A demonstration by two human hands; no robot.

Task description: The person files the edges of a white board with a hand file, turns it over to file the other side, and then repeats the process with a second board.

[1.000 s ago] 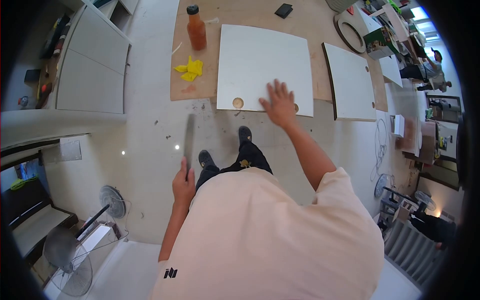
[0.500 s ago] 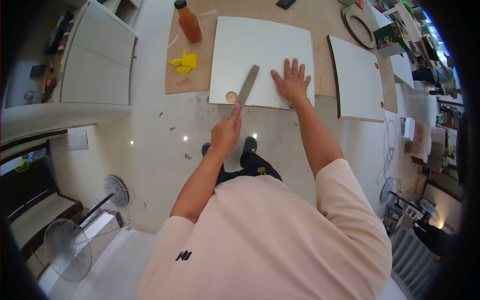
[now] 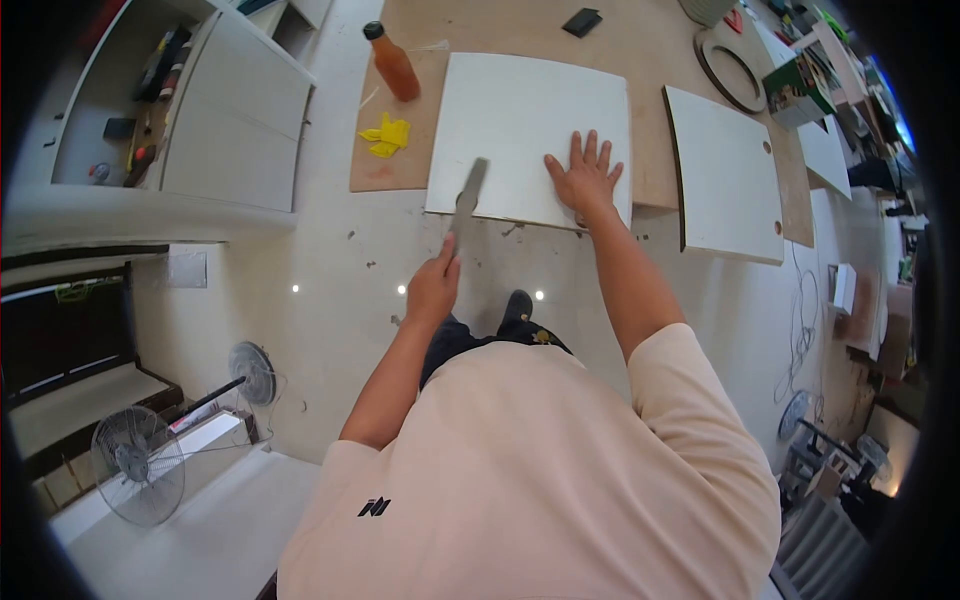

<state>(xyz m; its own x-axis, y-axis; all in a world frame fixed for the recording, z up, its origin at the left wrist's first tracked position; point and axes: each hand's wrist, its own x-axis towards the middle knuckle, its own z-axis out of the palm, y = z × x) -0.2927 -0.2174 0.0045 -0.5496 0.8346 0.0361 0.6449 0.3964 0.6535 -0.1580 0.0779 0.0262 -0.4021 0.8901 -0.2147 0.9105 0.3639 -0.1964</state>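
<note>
A white panel (image 3: 530, 110) lies on the brown board, its near edge jutting toward me. My left hand (image 3: 433, 290) is closed around the handle end of a long flat metal file (image 3: 470, 193). The file slants over the panel's near left edge and covers most of the round hole there. Spread flat on the panel's right part is my right hand (image 3: 587, 185), fingers apart. Part of a second hole shows by that wrist.
Left of the panel are an orange bottle (image 3: 396, 72) and a yellow cloth (image 3: 387, 134). A second white panel (image 3: 725, 175) with two holes lies to the right, near a ring-shaped roll (image 3: 728, 75). A standing fan (image 3: 138, 463) is at lower left.
My left hand has drawn back toward me and left with the file, which now lies over the round hole. My right hand keeps its place on the panel. The camera view shifted slightly.
</note>
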